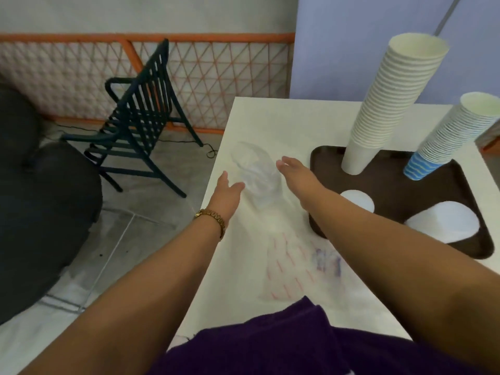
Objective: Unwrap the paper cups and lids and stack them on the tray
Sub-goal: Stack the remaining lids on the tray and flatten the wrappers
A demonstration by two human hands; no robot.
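While both hands [259,180] hover open, the limp, slippery wrapper [257,174] between them wants pinching at its crumpled end.

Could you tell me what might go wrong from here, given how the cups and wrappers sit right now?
The tall white cup stack leans on the tray; a bump from the right arm could topple it. The blue cup stack tilts as well. The clear wrapper between the left hand and right hand lies near the table edge and might slide off.
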